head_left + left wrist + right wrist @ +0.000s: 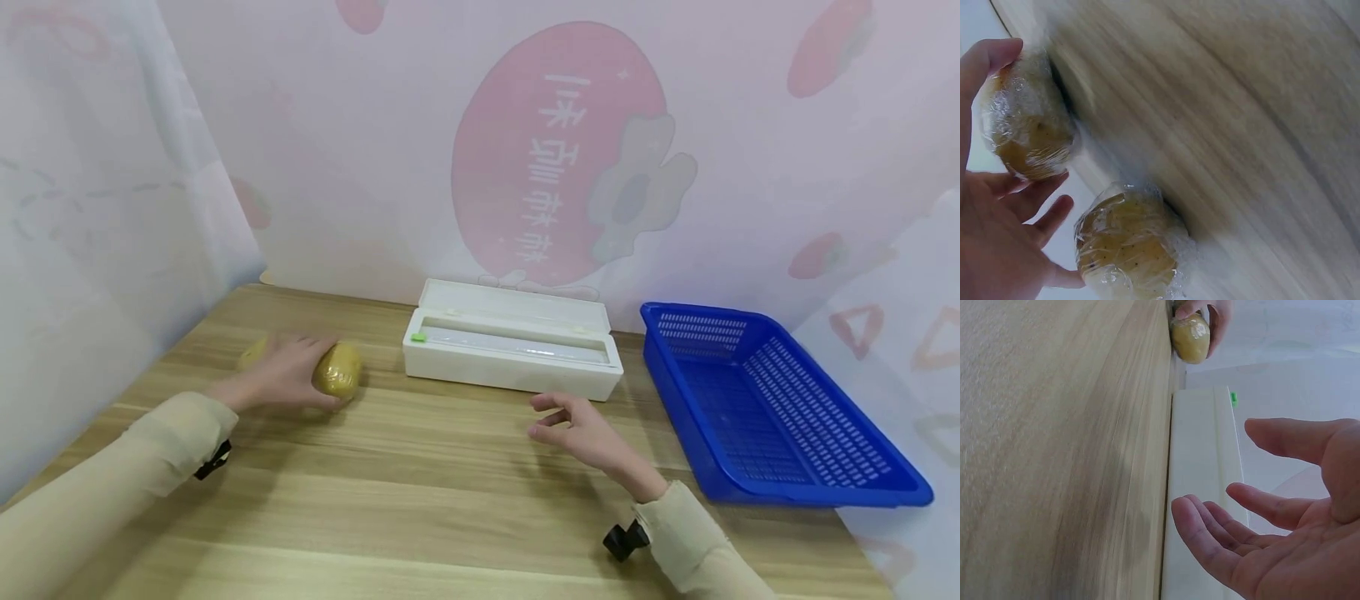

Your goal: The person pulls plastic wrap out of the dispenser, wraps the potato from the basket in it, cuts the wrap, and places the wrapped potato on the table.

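Two yellow potatoes wrapped in clear film stand on the left side of the table. My left hand (285,375) grips the right-hand potato (342,371) between thumb and fingers; motion blurs it in the head view. Partly hidden behind that hand is the other potato (252,355). In the left wrist view the gripped potato (1029,128) is under the thumb, and a fingertip reaches the second potato (1127,245). My right hand (588,433) hovers over the table in front of the white cling film dispenser (510,367), its fingers loosely bent around nothing.
The dispenser's lid (517,307) is raised toward the back wall, and a green slider (418,337) sits at its left end. A blue plastic basket (697,442) occupies the right side of the wooden table (420,500). Printed cloth (360,150) encloses the back and sides.
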A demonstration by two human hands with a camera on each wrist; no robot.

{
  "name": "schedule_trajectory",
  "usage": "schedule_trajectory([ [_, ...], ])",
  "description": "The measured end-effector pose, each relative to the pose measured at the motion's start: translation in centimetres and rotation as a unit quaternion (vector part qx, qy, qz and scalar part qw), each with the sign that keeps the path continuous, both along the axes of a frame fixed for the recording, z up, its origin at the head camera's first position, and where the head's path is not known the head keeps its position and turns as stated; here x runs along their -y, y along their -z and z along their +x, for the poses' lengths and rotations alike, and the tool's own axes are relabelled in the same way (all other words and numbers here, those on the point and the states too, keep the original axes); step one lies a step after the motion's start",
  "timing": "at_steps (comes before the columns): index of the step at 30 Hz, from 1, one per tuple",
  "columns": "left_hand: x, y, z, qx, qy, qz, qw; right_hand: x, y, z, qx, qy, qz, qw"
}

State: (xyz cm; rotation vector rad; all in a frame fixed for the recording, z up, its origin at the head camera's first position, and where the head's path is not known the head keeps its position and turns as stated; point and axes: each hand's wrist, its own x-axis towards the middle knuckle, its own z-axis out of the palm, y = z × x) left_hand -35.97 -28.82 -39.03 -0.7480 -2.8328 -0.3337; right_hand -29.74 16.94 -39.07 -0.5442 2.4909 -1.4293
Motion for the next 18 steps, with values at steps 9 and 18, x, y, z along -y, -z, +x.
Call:
schedule_trajectory([
  [9,-0.3,-0.2,0.7,0.026,-0.013,-0.031,0.9991,-0.1,-0.6,0.1,-0.016,0.020,0.010,1.000],
  [18,-3.8,-2.3,2.5,-0.055,-0.034,0.040,0.9971,-0.5,-2.2,1.0,-0.127,0.085,0.040,0.987],
])
